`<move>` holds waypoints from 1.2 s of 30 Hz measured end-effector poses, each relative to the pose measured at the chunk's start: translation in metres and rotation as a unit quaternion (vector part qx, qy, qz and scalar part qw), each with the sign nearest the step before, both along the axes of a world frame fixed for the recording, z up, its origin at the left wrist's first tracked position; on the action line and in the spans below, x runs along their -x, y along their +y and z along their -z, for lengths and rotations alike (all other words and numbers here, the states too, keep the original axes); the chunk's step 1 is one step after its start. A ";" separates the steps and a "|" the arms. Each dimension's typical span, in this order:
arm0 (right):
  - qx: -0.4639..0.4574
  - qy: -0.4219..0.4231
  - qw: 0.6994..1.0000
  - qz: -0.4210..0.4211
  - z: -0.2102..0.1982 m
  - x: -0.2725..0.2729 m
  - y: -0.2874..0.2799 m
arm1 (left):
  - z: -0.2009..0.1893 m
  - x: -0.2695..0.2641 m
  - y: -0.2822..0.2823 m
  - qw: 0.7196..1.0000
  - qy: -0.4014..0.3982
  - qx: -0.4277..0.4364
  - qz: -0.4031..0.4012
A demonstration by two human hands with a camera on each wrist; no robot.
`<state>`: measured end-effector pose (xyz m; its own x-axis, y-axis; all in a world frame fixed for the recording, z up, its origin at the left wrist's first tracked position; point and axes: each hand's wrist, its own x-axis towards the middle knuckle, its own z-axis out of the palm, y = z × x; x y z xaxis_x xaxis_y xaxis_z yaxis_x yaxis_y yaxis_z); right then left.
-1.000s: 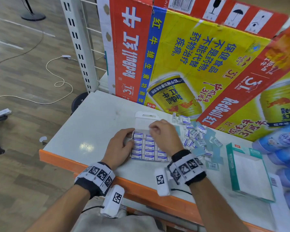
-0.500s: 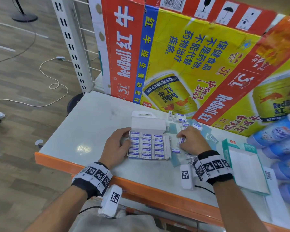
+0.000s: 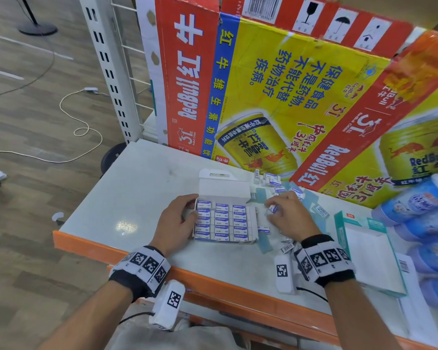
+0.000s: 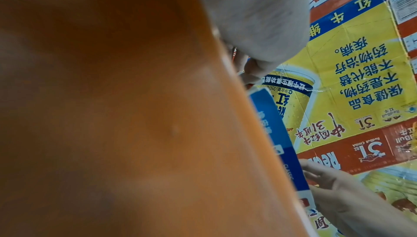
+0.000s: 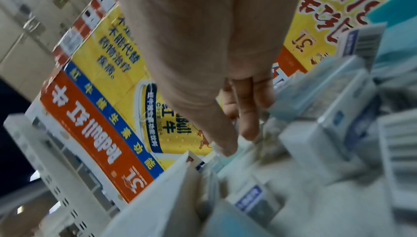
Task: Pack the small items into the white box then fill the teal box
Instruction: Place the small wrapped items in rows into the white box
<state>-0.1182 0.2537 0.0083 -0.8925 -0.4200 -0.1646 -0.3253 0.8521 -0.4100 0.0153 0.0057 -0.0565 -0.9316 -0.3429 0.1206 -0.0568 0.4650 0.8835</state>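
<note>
The white box [image 3: 253,218] lies open mid-table, its lid flap [image 3: 223,185] folded back, and rows of small blue-and-white erasers [image 3: 221,221] fill it. My left hand [image 3: 191,208] grips the box's left wall. My right hand [image 3: 272,209] hovers just right of the box and pinches one small eraser [image 3: 274,207]. Several loose erasers [image 3: 273,181] lie scattered behind and under that hand. The teal box [image 3: 340,231] lies open and empty at the right. In the right wrist view the fingers [image 5: 246,125] curl down over blurred erasers [image 5: 315,142].
A large Red Bull carton [image 3: 276,84] stands along the back of the white table [image 3: 127,198]. Blue wrapped packs [image 3: 422,213] are stacked at the far right. The orange table edge [image 3: 213,276] runs in front of me. A shelf upright [image 3: 106,66] rises at the left.
My right hand left the top of the white box, reached right into the loose pile, and now holds one eraser beside the box's right edge. The left hand stayed on the box.
</note>
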 end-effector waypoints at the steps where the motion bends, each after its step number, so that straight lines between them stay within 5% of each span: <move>1: 0.034 -0.004 0.999 0.008 -0.001 0.000 0.000 | -0.001 0.000 0.000 1.000 0.000 -0.002 0.000; 12: 0.159 -0.014 0.987 -0.034 -0.015 -0.013 -0.038 | -0.001 -0.001 0.001 1.000 -0.007 -0.019 -0.004; 20: 0.000 0.030 0.981 -0.189 -0.010 -0.022 -0.072 | 0.003 0.002 0.000 1.000 -0.002 0.001 -0.006; 36: -0.046 0.053 0.980 -0.189 -0.002 -0.025 -0.092 | 0.004 0.003 -0.001 1.000 0.000 0.011 -0.010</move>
<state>-0.0928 0.1614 0.0105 -0.6908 -0.7108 -0.1324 -0.6606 0.6950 -0.2840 0.0126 0.0046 -0.0605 -0.9245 -0.3589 0.1286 -0.0660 0.4827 0.8733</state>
